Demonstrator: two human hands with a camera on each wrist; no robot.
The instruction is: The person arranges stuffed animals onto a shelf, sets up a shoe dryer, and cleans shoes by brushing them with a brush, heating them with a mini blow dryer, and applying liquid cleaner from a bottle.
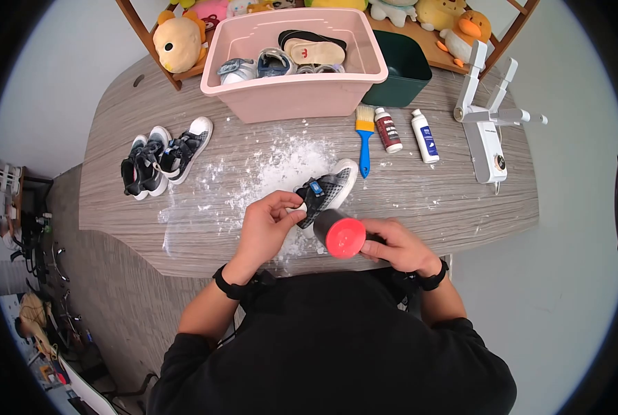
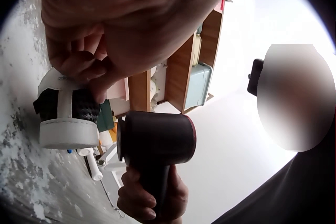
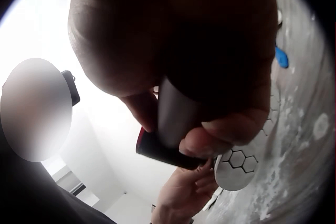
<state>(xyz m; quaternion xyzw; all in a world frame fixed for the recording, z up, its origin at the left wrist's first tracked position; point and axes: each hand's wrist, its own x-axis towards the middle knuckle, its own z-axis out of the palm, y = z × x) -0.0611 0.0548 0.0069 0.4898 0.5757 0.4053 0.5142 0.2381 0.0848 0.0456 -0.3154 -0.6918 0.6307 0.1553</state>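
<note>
A dark grey sneaker (image 1: pixel 331 188) with a white sole lies in the white powder at the middle of the table, toe pointing away. My left hand (image 1: pixel 262 225) pinches its upper near the heel end; the left wrist view shows the thumb and fingers at the top of the shoe (image 2: pixel 69 133). My right hand (image 1: pixel 402 247) grips the handle of a black hair dryer (image 2: pixel 157 136). The dryer's round red back end (image 1: pixel 345 238) faces up toward the head camera, and its barrel is close beside the shoe. In the right wrist view, my right hand covers most of the handle.
Behind the shoe stand a pink bin (image 1: pixel 295 93) with shoes and a dark green bin (image 1: pixel 399 69). A blue-handled brush (image 1: pixel 365 142), two bottles (image 1: pixel 388 131) and a white folding-arm device (image 1: pixel 485 142) are to the right. More sneakers (image 1: pixel 184 152) lie at left.
</note>
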